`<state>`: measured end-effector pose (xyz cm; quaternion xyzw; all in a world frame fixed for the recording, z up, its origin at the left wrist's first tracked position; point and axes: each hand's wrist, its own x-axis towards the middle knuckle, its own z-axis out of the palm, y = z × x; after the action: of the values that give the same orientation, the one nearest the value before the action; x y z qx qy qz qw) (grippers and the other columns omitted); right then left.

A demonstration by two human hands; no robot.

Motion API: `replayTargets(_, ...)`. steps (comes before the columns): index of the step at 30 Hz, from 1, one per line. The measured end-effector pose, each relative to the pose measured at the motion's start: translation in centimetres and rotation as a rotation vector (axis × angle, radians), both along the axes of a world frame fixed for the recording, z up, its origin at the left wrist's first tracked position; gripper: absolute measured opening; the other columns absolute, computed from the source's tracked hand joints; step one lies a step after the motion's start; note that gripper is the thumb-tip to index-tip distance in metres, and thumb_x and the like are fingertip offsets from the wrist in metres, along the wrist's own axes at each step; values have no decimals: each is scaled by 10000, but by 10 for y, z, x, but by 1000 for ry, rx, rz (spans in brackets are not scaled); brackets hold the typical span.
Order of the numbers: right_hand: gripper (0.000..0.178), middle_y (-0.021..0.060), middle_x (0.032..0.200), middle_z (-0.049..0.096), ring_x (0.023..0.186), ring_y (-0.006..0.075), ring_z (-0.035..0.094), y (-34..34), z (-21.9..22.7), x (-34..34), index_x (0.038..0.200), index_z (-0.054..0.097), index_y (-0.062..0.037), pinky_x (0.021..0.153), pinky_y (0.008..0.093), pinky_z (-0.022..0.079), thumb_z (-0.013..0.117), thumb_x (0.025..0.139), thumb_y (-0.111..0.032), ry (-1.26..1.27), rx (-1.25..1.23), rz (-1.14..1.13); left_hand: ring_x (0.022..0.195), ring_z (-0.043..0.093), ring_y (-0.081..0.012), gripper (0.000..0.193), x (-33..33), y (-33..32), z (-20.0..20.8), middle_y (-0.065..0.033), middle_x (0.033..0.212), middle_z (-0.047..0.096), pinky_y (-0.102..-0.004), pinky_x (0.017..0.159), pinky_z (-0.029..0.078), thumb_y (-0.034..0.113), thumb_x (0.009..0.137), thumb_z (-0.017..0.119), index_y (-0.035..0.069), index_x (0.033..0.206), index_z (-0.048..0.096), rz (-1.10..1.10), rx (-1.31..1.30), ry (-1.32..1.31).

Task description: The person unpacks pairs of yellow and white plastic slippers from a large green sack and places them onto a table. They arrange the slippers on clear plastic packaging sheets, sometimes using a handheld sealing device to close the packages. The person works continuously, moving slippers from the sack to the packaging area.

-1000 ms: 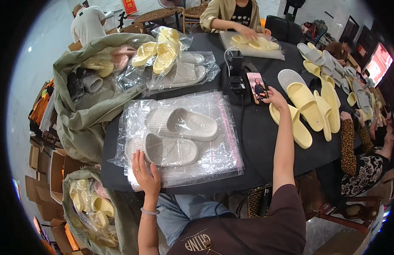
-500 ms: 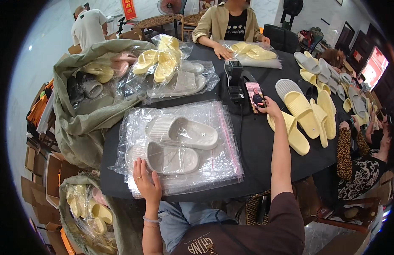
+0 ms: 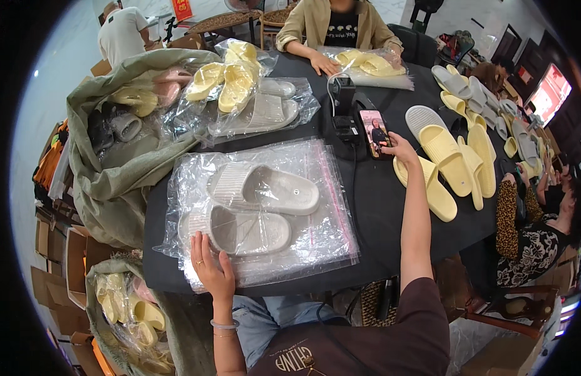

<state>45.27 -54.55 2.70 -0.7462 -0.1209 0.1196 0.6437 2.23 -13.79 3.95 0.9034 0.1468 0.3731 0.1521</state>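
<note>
My left hand point(image 3: 212, 266) lies with its fingers stretched out on a clear plastic bag, at the toe of the nearer grey slipper point(image 3: 249, 232). A second grey slipper point(image 3: 265, 189) lies just beyond, in the same bag. Beneath them is a stack of clear bags point(image 3: 321, 250) with a pink strip along the right side. Out to the right, my right hand point(image 3: 402, 151) is closed at the lower right edge of a phone point(image 3: 375, 133), its thumb over the lit screen. Yellow slippers point(image 3: 431, 191) lie beside my right forearm.
A green sack point(image 3: 108, 200) of bagged slippers bulges against the table's left edge; another sack point(image 3: 174, 313) stands below. Bagged yellow slippers point(image 3: 237, 81) lie behind the grey pair. A black device with a cable point(image 3: 343, 103) stands mid-table. A co-worker's hand point(image 3: 323, 64) rests across the table.
The view has shifted slightly. My left hand stays on the bag and my right hand stays at the phone.
</note>
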Motion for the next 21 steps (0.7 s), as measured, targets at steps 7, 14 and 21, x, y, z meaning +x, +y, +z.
replayTargets(7, 780, 134, 1221, 567, 1081, 189, 572, 2, -7, 0, 1353, 364, 95, 932, 290, 456, 711, 655, 121, -23, -47, -68, 1324, 356, -354, 458, 0, 1, 0, -174, 1408, 415, -448, 1090, 276, 112, 903, 498, -12, 1338, 429, -3, 5, 9)
replayTargets(14, 845, 235, 1461, 315, 1354, 279, 331, 10, 9, -7, 1407, 272, 86, 1108, 339, 262, 720, 691, 59, -17, -281, -82, 1321, 355, -363, 459, -2, 1, 0, -178, 1403, 419, -455, 1089, 273, 124, 905, 500, -15, 1336, 429, 8, -6, 15)
replayTargets(21, 795, 281, 1391, 401, 1296, 332, 417, -13, -19, 20, 1383, 335, 82, 1056, 365, 350, 739, 719, -88, -47, -171, -133, 1327, 343, -374, 470, 1, 1, -2, -188, 1397, 423, -468, 1089, 262, 142, 894, 517, -26, 1325, 433, -13, -13, 7)
